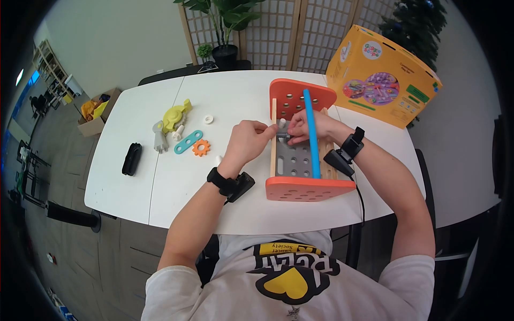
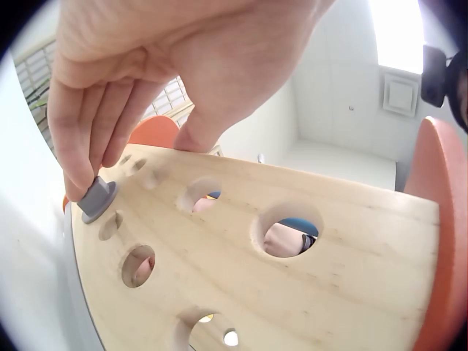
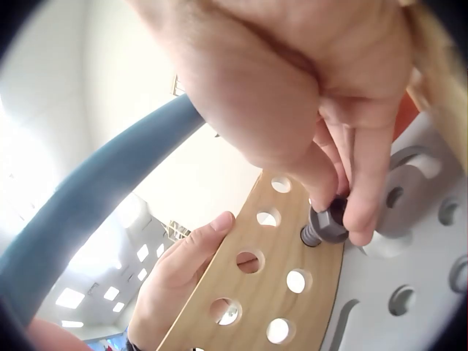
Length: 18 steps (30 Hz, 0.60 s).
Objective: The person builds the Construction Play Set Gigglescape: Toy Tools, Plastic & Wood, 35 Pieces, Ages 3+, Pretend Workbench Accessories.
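Note:
A toy toolbox has a wooden side panel [image 2: 292,292] with round holes. In the right wrist view, my right hand [image 3: 292,80] pinches the hexagonal part of a dark grey bolt [image 3: 327,223], whose threaded shaft points into a panel hole from inside. My left hand [image 1: 247,140] reaches over the same panel from outside. Its fingertips press on a grey flanged cap [image 2: 97,199] against the outer face, while the thumb rests on the panel's top edge. The blue handle [image 1: 311,134] crosses above my right hand. Part of the bolt is hidden by the right fingers.
Orange end walls [image 1: 310,190] and a grey perforated base [image 1: 294,160] frame the toolbox. To the left lie a yellow-green toy piece [image 1: 174,117], a teal strip [image 1: 188,142], an orange gear [image 1: 201,148] and a black case [image 1: 131,159]. A yellow box [image 1: 380,75] stands behind.

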### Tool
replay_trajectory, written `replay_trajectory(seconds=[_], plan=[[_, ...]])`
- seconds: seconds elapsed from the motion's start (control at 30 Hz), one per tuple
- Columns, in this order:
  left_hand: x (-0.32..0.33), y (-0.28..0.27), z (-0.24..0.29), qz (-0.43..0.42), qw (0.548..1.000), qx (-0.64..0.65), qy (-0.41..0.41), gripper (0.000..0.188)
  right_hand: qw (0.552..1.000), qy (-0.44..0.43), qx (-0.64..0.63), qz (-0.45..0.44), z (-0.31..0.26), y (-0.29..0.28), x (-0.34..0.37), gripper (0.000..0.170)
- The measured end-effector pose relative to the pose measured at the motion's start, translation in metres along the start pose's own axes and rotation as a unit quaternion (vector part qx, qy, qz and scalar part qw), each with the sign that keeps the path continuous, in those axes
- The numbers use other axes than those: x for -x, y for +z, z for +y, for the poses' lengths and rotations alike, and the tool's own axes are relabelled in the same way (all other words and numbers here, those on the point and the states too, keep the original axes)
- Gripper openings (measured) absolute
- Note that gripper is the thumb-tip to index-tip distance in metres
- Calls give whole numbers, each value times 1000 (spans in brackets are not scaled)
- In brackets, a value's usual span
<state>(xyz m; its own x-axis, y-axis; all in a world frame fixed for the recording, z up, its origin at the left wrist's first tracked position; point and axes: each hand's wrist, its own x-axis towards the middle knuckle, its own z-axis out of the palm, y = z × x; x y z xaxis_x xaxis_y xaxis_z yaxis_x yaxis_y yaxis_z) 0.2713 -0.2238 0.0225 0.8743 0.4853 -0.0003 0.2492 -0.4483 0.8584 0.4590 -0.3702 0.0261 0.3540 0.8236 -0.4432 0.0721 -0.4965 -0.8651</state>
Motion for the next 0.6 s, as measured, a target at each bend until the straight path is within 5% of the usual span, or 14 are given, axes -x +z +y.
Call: replay_trajectory(seconds=[0.37, 0.6], plan=[[1, 1, -2, 2, 1000, 18, -3, 50, 997, -71, 12, 35, 13, -3, -6, 29], [0, 2, -5, 3, 999, 38, 0, 50, 998, -23, -47, 29, 10, -6, -4, 27]])
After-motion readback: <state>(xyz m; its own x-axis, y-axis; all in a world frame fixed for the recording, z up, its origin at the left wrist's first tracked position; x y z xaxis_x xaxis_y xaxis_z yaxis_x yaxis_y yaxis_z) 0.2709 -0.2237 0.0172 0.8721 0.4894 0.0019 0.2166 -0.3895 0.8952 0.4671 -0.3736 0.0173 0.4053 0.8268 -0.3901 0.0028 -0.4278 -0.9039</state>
